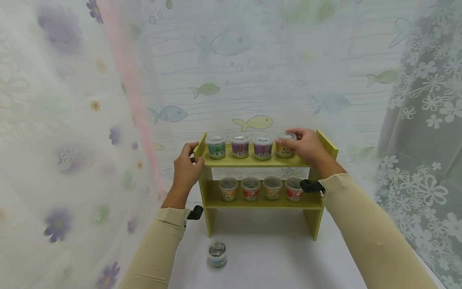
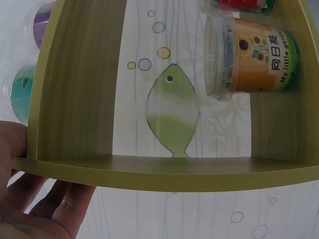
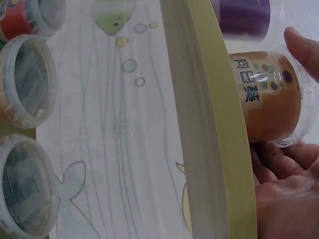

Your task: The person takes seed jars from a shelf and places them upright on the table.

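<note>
A small olive-green two-tier wooden rack point(image 1: 263, 205) stands on the white surface. My left hand point(image 1: 187, 169) grips its left side panel near the top, thumb on one side and fingers on the other. With my right hand point(image 1: 307, 145) I hold an orange-labelled plastic cup point(image 1: 284, 151) by its clear lid, at the right end of the top shelf. In the right wrist view, that cup point(image 3: 274, 97) has the thumb at its lid and the fingers below. Left of it on the same shelf are two purple cups point(image 1: 262, 147) and a teal one point(image 1: 216, 147).
Orange and red cups point(image 1: 250, 190) line the lower shelf, lids on. A lone lidded cup point(image 1: 217, 253) stands on the white surface in front of the rack's left leg. Behind hangs a fish-print curtain point(image 1: 223, 60), with a flowered one point(image 1: 65, 160) at the left.
</note>
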`<state>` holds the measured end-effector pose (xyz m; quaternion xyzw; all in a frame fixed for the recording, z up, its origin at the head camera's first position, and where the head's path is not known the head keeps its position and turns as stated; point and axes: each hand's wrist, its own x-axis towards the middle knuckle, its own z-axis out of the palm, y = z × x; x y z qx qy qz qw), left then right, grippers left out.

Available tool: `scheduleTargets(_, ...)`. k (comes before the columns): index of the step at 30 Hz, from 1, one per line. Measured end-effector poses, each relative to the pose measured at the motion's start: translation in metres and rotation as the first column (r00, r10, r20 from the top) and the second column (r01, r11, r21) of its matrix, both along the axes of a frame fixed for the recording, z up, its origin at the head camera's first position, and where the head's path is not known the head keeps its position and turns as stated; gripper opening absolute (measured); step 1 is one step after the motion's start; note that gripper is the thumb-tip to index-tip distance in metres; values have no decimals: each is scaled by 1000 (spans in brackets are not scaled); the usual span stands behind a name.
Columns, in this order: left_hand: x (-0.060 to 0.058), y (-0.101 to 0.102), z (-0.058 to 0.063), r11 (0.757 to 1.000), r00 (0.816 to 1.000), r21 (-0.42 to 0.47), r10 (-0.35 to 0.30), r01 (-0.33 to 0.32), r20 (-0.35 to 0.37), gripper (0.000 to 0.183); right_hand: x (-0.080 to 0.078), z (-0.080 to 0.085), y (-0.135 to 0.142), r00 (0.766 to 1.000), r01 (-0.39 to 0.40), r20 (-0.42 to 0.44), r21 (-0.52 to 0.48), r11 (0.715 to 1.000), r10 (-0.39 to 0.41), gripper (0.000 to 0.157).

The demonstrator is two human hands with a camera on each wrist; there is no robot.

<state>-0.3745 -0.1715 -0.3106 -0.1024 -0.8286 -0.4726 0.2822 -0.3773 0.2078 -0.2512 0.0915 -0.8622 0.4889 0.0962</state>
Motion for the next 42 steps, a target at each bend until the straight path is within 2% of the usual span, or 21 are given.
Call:
scheduleTargets(17, 9, 2, 6, 1000, 1000, -6, 10, -10, 8, 50, 11, -1, 5, 1000, 0, -26, 11, 1000, 1, 88)
scheduleTargets(42, 5, 2, 4, 1000, 1000, -14, 17, -17, 19, 50, 24, -2, 7, 999, -24, -23, 22, 999, 25, 85)
